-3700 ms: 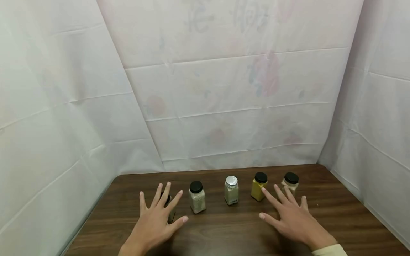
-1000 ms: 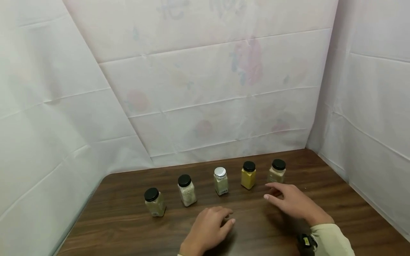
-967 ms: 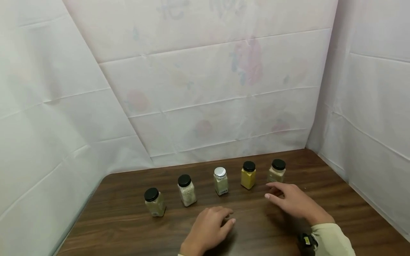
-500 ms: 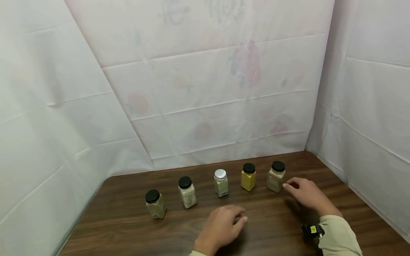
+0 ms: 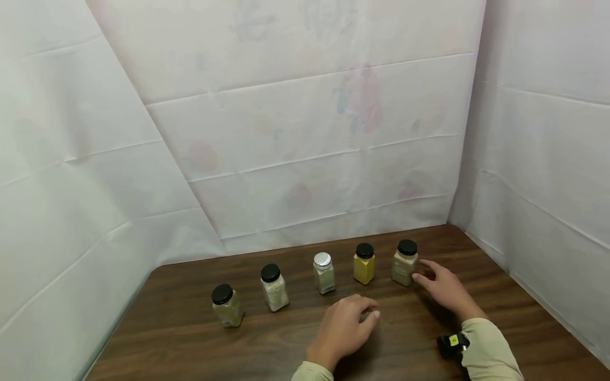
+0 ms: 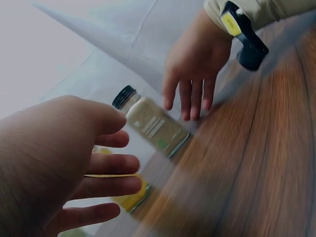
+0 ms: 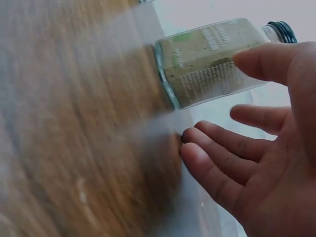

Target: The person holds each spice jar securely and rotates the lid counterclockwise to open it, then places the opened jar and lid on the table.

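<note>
A square glass spice jar (image 5: 404, 269) with a black lid and greyish-beige powder stands upright at the right end of a row. Just to its right is my right hand (image 5: 447, 290), fingers parted and holding nothing. The right wrist view shows the thumb overlapping the jar's printed side (image 7: 212, 64), with the other fingers reaching along beside it. My left hand (image 5: 344, 327) hovers over the table in front of the row, loosely bent and holding nothing. Nearest to it are a yellow-powder jar (image 5: 364, 267) with a black lid and a pale-green jar (image 5: 324, 277) with a silver top.
Two more black-lidded jars stand to the left, one with whitish contents (image 5: 275, 292) and one olive-beige (image 5: 230, 311). They all rest on a dark wood-grain table (image 5: 181, 349). White sheeting (image 5: 295, 132) rises behind and at both sides.
My right hand has shifted to the right side of the rightmost jar, which it partly covered a second ago. My left hand has drifted right. Earlier both hands were spread wide. The jars stay put.
</note>
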`<state>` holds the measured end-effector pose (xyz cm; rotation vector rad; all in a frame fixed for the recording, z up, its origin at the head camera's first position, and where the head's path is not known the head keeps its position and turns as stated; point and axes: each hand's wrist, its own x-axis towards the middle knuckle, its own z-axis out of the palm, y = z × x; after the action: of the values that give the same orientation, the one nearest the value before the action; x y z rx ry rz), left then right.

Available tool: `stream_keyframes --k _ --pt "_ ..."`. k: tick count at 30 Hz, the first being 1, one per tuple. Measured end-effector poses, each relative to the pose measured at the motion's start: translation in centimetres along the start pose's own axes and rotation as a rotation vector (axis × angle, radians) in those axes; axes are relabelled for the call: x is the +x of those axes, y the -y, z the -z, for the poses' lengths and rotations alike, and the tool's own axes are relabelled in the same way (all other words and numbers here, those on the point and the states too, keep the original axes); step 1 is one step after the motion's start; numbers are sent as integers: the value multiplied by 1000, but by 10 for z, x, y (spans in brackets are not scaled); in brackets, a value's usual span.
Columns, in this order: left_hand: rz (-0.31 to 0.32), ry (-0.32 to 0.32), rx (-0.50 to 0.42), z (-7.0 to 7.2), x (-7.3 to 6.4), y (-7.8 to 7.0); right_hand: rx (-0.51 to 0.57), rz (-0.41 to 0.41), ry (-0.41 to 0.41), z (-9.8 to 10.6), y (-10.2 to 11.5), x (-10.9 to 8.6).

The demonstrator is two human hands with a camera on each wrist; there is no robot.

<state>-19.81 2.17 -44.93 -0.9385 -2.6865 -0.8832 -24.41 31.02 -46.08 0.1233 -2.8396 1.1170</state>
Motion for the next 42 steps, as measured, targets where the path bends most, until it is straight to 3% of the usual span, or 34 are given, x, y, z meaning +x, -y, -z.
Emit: stream_keyframes --k 9,13,18,26,34,42 --pt "119 -78 -159 -17 7 7 131 -20 -22 -26 -5 -3" --pt "128 -78 -235 -21 15 6 150 -23 -48 -28 -4 -2" --pt "126 -50 -300 -28 31 -2 144 -35 -55 -25 -3 -1" --pt "102 -87 -323 -36 57 -16 163 -30 -95 -25 -7 3" --pt "31 -75 -285 -28 89 -25 141 -55 -106 -31 -6 6" --pt "18 -69 -315 -29 114 -28 150 -75 -120 -28 -6 6"
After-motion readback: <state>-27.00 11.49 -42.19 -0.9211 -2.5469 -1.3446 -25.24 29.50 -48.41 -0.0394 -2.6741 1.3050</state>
